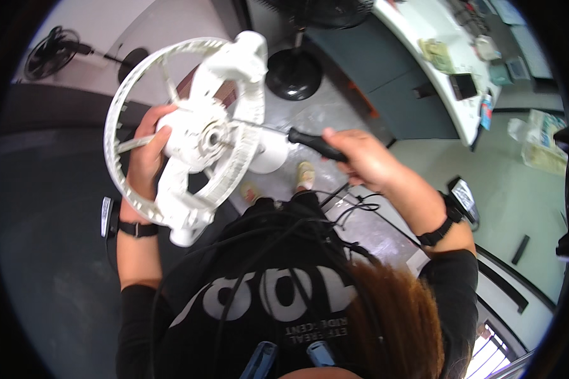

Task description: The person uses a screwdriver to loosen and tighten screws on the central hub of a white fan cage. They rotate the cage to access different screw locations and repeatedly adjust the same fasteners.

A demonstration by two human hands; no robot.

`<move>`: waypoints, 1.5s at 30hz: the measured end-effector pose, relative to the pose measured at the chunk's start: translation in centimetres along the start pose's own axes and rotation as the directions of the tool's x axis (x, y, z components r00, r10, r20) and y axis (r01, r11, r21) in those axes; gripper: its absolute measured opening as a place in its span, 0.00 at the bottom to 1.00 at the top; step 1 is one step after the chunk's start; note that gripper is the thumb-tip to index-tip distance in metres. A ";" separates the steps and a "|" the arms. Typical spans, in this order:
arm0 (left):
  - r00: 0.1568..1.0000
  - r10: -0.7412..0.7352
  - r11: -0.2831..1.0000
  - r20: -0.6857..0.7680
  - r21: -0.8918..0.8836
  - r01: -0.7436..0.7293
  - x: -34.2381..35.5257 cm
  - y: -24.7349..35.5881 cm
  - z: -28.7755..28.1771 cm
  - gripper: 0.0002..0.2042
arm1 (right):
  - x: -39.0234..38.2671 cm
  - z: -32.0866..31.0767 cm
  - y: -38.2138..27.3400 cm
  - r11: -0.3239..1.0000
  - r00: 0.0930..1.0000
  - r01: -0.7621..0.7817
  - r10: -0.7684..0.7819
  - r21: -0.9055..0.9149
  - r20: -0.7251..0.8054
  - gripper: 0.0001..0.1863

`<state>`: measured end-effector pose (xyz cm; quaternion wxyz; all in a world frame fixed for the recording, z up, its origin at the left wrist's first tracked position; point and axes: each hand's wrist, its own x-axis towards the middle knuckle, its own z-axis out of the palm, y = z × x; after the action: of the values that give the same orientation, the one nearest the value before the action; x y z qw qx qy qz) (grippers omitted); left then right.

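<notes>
My left hand (pixel 150 146) grips a white plastic wheel-shaped part (pixel 115 95) by its hub, fingers partly hidden behind it. The part has a ribbed ring, spokes, a round centre with a hole, and thick curved arms. It is held up and tilted in front of my body. My right hand (pixel 367 158) is closed around the black handle of a screwdriver (pixel 313 143). Its thin metal shaft points left across the ring's edge toward the hub. Whether the tip touches a screw cannot be made out. A white rounded piece (pixel 269 156) shows behind the ring's right side.
A black pedestal fan with a round base (pixel 294 74) stands ahead. Another black fan (pixel 52 55) is at the far left. On the right, a white counter (pixel 446 117) carries a phone (pixel 464 86), a cloth (pixel 437 55) and a tube. Black cables (pixel 360 205) hang by my body.
</notes>
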<state>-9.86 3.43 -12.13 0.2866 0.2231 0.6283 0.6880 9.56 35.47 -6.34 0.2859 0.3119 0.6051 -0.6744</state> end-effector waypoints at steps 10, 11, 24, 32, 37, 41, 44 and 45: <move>0.998 0.009 0.999 0.069 -0.050 -0.005 0.2 -0.4 -0.5 0.17 | 0.8 -0.3 2.4 -0.017 0.375 0.467 -0.901 -0.884 0.215 0.22; 0.997 0.013 0.999 0.072 -0.039 -0.010 0.3 -0.5 -0.5 0.17 | 0.8 -0.3 2.4 -0.085 0.332 0.419 -0.912 -0.904 0.240 0.21; 0.995 0.014 0.998 0.099 0.061 -0.020 0.5 -1.0 -1.4 0.20 | 0.7 0.0 1.4 0.898 0.978 -0.068 -0.026 0.435 0.206 0.12; 0.997 0.036 0.999 0.073 -0.024 -0.034 0.4 -1.1 -1.2 0.19 | 1.1 -0.5 2.7 -0.107 0.314 0.538 -0.895 -0.836 0.317 0.30; 0.998 0.018 1.000 0.065 -0.023 -0.017 0.5 -1.1 -1.3 0.19 | 1.6 -2.1 2.1 -0.271 0.218 0.407 -0.899 -0.872 0.381 0.31; 0.998 0.027 0.999 0.054 -0.020 -0.026 0.3 -1.3 -1.4 0.19 | 1.5 -1.6 2.1 -0.144 0.300 0.512 -0.894 -0.847 0.334 0.27; 0.998 0.031 0.999 0.050 -0.021 -0.030 0.3 -1.3 -1.4 0.19 | 1.3 -0.3 2.0 0.061 0.416 0.599 -0.876 -0.799 0.244 0.24; 0.997 0.044 0.999 0.056 -0.023 -0.043 0.4 -1.3 -1.4 0.19 | 1.3 0.1 1.8 0.150 0.448 0.638 -0.870 -0.756 0.205 0.22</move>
<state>-10.94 2.71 -13.56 0.2917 0.2531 0.6074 0.6942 10.05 35.20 -8.50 -0.0856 -0.0959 0.9263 -0.3543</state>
